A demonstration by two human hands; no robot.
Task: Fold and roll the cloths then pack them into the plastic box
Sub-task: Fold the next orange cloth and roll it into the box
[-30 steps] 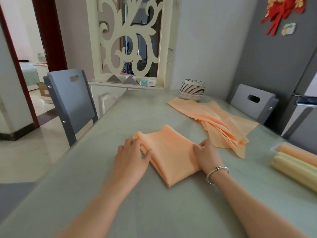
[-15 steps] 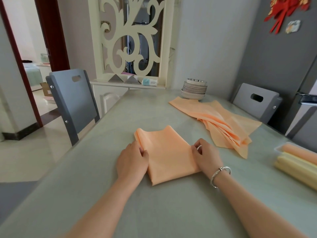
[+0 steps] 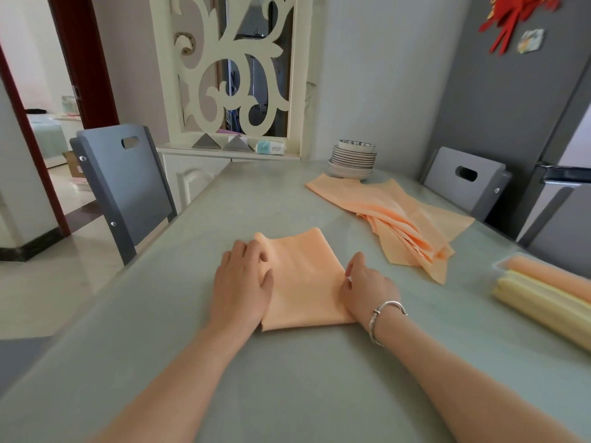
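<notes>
Going left to right: left of both hands there's just bare desk (image 3: 160, 314) running out to its edge, with a grey chair (image 3: 128, 183) tucked in past that, so there's spare room on that side.

The left hand (image 3: 243, 282) lies flat, fingers relaxed and spread, pressing the left edge of the folded cloth (image 3: 303, 279). Looks like it's pinning the layers so they don't slide. The far left corner is puffed up a bit right by the fingertips, so I'd guess it's getting smoothed before rolling.

The cloth sits between the hands. The right hand (image 3: 367, 289) is on the cloth's right edge, fingers curled down onto it; can't really tell if it's pinching the fabric or just pressing.

Beyond and to the right of the right hand is a loose pile of orange cloths (image 3: 399, 219) waiting their turn, with a stack of plates (image 3: 351, 158) behind it. Far right, the plastic box (image 3: 499, 266) at the desk edge already holds rolled cloths (image 3: 543, 292), with open desk between it and the right hand.
</notes>
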